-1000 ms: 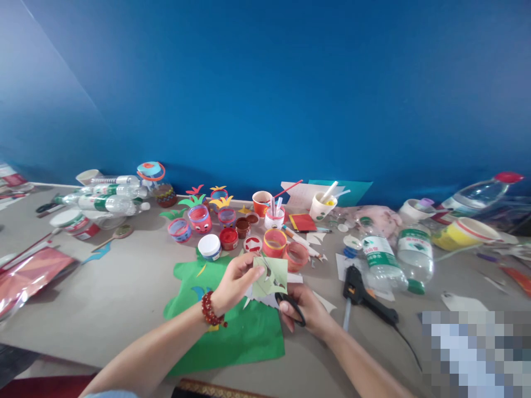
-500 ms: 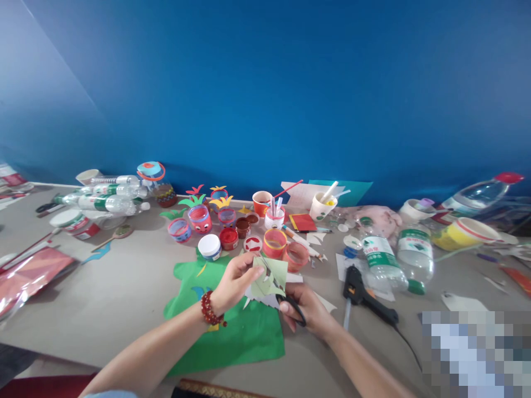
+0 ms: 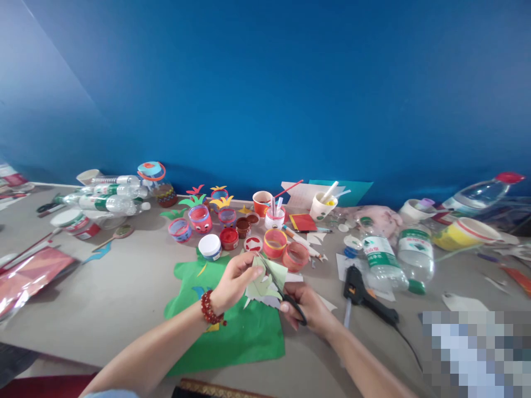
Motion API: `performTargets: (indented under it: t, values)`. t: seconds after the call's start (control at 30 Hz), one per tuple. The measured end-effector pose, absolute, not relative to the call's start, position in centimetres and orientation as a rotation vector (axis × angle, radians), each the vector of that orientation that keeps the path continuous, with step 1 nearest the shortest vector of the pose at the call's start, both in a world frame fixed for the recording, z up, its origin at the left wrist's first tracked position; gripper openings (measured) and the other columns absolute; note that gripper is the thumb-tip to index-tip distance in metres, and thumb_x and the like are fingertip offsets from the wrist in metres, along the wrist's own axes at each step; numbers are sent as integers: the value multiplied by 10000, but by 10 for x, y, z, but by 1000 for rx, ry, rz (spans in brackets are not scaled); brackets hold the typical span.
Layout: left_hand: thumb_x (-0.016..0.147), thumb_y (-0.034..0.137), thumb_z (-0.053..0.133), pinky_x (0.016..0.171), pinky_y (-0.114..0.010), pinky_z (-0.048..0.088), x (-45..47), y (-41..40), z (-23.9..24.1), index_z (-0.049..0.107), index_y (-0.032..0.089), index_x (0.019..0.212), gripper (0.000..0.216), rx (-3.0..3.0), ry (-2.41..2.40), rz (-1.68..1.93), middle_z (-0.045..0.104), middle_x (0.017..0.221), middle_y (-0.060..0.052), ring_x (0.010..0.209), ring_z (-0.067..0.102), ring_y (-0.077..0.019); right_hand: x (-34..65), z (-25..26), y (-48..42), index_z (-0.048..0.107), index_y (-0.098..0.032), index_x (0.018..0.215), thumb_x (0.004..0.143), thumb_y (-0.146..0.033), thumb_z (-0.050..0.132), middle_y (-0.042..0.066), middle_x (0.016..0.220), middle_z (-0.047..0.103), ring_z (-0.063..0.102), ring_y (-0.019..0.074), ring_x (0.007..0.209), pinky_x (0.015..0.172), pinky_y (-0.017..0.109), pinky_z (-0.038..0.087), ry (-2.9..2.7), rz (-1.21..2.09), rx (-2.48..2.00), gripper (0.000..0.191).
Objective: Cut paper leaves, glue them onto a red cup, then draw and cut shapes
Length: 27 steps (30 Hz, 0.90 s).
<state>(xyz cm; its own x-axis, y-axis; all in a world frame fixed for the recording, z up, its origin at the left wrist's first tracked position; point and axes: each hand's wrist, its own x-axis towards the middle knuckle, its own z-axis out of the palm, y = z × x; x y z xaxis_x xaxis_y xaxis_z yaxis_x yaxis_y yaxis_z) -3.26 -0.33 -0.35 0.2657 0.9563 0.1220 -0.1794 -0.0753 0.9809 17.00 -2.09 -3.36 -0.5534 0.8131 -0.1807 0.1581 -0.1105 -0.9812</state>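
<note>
Both hands [image 3: 237, 281] grip, forearms [image 3: 155, 344] angled inward.

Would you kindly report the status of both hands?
Left hand gripping cut pale-green paper. Right hand holding black-handled scissors, blades against paper. Flat, irregular green sheet below.

A blue wall [image 3: 265, 94], paler at upper left, rises behind 1 grey table [image 3: 124, 287].

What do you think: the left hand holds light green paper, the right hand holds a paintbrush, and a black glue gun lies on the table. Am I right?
Almost! The head view shows the right hand holding scissors, not a paintbrush. The left hand does hold light green paper, and a black glue gun lies on the table.
</note>
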Motion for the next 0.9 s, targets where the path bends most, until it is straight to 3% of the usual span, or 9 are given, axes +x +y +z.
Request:
performTargets:
  t: [0.5,0.9]
  values:
    - [807,430,643,613,-227,411,-34,-3,1,658,119,745,317,1274,874,1130,583,691,-27,634,497,-130,172,-39,-20,335,-231,563,724,-711,621,-62,373,458,375,74,335,378,197,189,-1711,1626,-1029,582]
    - [841,435,593,611,-229,391,-36,-1,8,616,120,687,351,1415,825,1054,566,683,-35,628,485,-129,170,-31,-21,365,-221,568,591,-803,656,-59,370,478,401,72,331,381,188,224,-1608,1745,-1062,651]
